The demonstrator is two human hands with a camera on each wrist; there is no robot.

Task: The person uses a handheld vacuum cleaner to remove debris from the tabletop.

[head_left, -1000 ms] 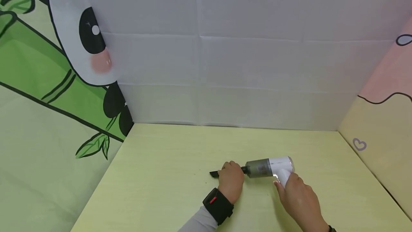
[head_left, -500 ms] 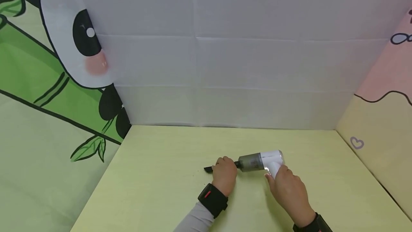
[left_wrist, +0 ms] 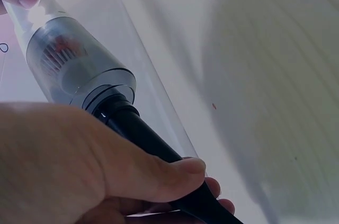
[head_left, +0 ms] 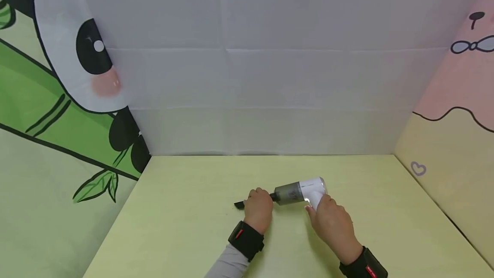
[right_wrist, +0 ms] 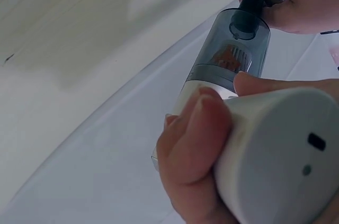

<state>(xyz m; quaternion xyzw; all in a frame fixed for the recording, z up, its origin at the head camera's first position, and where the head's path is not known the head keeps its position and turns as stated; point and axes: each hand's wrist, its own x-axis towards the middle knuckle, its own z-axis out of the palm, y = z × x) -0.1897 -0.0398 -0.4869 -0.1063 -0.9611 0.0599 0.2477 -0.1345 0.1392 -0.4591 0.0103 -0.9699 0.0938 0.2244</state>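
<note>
A handheld vacuum cleaner (head_left: pixel 290 193) with a white body and a clear grey dust cup is held over the table (head_left: pixel 185 235). My right hand (head_left: pixel 332 226) grips its white handle (right_wrist: pixel 280 144), fingers wrapped round it. My left hand (head_left: pixel 258 210) holds the black nozzle (left_wrist: pixel 153 136), thumb on one side and fingers on the other. The nozzle's tip (head_left: pixel 239 205) sticks out to the left, close over the tabletop. Inside the dust cup (right_wrist: pixel 233 49), something reddish shows behind a slotted grille.
Small dark specks, one a reddish crumb (left_wrist: pixel 214 106), lie on the tabletop. A white sheet (head_left: pixel 270 98) stands along the back edge. Printed panels border the table, a panda and bamboo (head_left: pixel 50 98) at left, a pink and cream one (head_left: pixel 451 140) at right.
The vacuum and both hands have shifted left in the head view, while the background has also slid left as the camera turned. Both grips are unchanged.
</note>
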